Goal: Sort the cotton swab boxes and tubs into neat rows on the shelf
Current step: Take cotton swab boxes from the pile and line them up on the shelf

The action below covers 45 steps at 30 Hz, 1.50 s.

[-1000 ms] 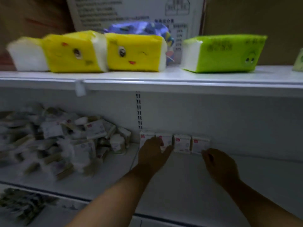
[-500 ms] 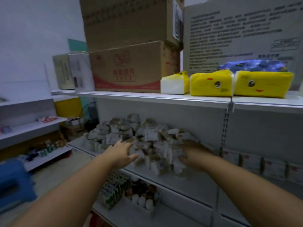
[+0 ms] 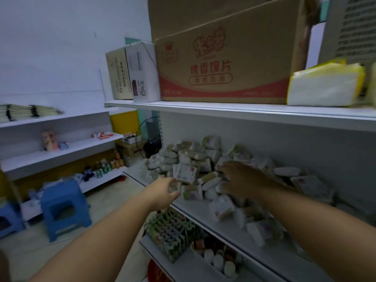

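Note:
A loose heap of cotton swab boxes and packs (image 3: 195, 159) lies on the white middle shelf (image 3: 205, 212). My left hand (image 3: 162, 192) is at the heap's front left edge, fingers curled around a small clear pack (image 3: 174, 186). My right hand (image 3: 242, 180) rests palm-down on the heap's middle, fingers spread over several packs; what lies under it is hidden. A flat white swab box (image 3: 311, 186) lies at the heap's right end. More packs (image 3: 223, 206) have slid toward the shelf's front edge.
The upper shelf (image 3: 244, 110) carries a big cardboard carton (image 3: 223, 64), smaller boxes (image 3: 134, 74) and a yellow tissue pack (image 3: 325, 84). The shelf below holds a tray of small packs (image 3: 173, 233) and white tubs (image 3: 219, 261). Blue stools (image 3: 63, 208) stand on the floor, left.
My view has swung left from the neat row of boxes to the heap. Both hands moved onto the heap; the left closed on a small pack and the right settled on top.

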Each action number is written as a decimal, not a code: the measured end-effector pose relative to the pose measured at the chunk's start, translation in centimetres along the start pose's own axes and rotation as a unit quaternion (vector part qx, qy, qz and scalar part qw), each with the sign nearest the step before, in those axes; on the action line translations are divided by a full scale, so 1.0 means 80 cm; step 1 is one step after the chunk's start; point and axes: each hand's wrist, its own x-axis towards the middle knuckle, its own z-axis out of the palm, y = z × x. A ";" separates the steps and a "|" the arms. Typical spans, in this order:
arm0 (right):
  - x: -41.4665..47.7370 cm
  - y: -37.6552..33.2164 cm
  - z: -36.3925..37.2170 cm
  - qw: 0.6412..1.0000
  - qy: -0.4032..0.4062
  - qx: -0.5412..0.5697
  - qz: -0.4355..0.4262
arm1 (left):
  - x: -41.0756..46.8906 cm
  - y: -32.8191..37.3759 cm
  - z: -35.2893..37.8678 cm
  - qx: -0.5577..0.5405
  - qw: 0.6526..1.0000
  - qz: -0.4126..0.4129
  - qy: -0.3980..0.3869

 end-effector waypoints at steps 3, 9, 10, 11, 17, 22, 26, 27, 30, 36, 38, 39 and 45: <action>0.055 -0.003 0.019 1.000 -0.004 0.006 -0.009 | 0.036 -0.022 0.007 0.003 1.000 -0.008 0.002; 0.132 -0.001 0.057 1.000 0.007 -0.006 0.025 | 0.108 -0.049 0.003 -0.042 0.997 0.005 0.067; 0.142 0.002 0.062 0.999 0.017 -0.010 0.032 | 0.122 -0.051 0.003 -0.031 0.996 0.000 0.078; 0.153 0.005 0.066 0.999 0.027 -0.010 0.042 | 0.137 -0.054 0.002 -0.018 0.996 -0.004 0.087; 0.211 0.007 0.088 0.989 0.106 0.041 0.097 | 0.220 -0.066 0.007 -0.052 0.997 0.013 0.050; 0.244 -0.001 0.105 0.987 0.110 0.012 0.117 | 0.257 -0.075 0.006 -0.038 0.994 0.093 0.036; 0.249 -0.011 0.099 0.977 0.155 0.086 0.119 | 0.264 -0.084 0.001 -0.064 0.987 0.143 0.031; 0.246 -0.013 0.095 0.971 0.171 0.106 0.126 | 0.262 -0.085 0.000 -0.072 0.985 0.155 0.032; 0.234 -0.021 0.085 0.934 0.246 0.186 0.180 | 0.259 -0.093 -0.005 -0.128 0.975 0.178 0.027; 0.197 -0.048 0.070 0.789 0.365 0.413 0.270 | 0.261 -0.120 -0.024 -0.483 0.856 0.169 -0.076; 0.188 -0.056 0.066 0.731 0.392 0.468 0.304 | 0.261 -0.116 -0.028 -0.530 0.823 0.177 -0.098; 0.184 -0.058 0.064 0.703 0.408 0.495 0.307 | 0.262 -0.112 -0.029 -0.543 0.814 0.179 -0.103; 0.128 -0.057 0.036 0.584 0.423 0.617 0.314 | 0.249 -0.069 -0.020 -0.704 0.699 0.092 -0.088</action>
